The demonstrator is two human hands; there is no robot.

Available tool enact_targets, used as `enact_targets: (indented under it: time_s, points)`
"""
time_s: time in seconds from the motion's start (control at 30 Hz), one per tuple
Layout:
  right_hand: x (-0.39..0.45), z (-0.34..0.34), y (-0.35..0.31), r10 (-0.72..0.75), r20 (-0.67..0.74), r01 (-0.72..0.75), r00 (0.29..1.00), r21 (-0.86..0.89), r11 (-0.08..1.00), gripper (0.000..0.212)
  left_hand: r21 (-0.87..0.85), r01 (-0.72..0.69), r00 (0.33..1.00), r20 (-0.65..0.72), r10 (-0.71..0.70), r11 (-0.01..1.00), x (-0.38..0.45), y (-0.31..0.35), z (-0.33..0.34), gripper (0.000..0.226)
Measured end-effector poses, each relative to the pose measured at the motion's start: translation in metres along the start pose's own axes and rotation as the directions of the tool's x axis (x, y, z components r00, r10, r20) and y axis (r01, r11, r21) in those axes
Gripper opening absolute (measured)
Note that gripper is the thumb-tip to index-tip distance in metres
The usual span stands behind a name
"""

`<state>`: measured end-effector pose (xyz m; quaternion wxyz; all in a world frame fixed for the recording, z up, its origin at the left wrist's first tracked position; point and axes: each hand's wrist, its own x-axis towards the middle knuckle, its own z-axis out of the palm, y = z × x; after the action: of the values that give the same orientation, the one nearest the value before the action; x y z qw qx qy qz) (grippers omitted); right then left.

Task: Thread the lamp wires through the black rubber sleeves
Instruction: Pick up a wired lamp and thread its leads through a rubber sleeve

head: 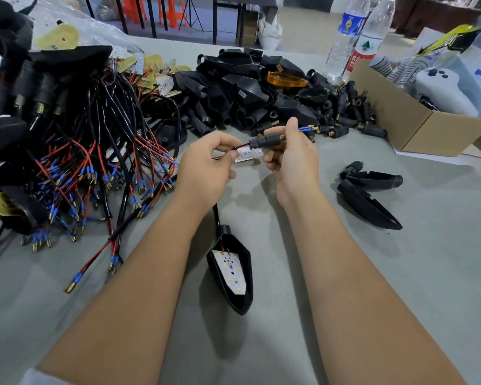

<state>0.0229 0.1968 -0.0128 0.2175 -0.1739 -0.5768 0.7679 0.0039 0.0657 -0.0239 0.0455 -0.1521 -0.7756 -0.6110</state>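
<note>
My right hand (292,159) grips a black rubber sleeve (264,140) with a brass threaded end, held above the table's middle. Blue-tipped wire ends (307,129) stick out past my right fingers. My left hand (206,165) pinches the red and black wires (238,149) just left of the sleeve, where a small white LED board (247,155) hangs between both hands. A lamp housing with an LED board inside (232,269) lies on the table between my forearms.
A tangle of red and black wires with blue tips (95,168) covers the left. A heap of black housings (245,87) and loose sleeves (353,112) lies beyond my hands. Two housings (370,195) lie right. A cardboard box (411,126) and two bottles (353,37) stand far right.
</note>
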Motion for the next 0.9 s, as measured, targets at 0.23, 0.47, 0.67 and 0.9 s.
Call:
enact_targets:
  time_s: [0.23,0.47,0.67,0.9]
  points:
    - [0.002,-0.003,0.000,0.004,-0.024,-0.004,1.000,0.003,1.000,0.041,-0.033,-0.002,0.999,0.052,0.003,0.999,-0.002,0.005,-0.001,0.013]
    - [0.001,-0.003,0.001,-0.054,-0.087,0.054,0.995,-0.002,0.999,0.043,-0.089,0.054,0.997,0.054,-0.049,0.995,-0.002,0.001,-0.003,0.010]
    - [0.002,-0.005,0.001,-0.079,-0.153,0.085,0.985,0.033,0.996,0.043,-0.093,0.090,0.991,0.111,-0.079,0.992,0.002,-0.006,-0.001,0.007]
    - [0.000,0.003,0.000,0.009,0.144,-0.007,0.990,-0.015,1.000,0.008,-0.100,0.044,0.997,0.067,-0.038,0.994,0.004,-0.009,-0.003,0.014]
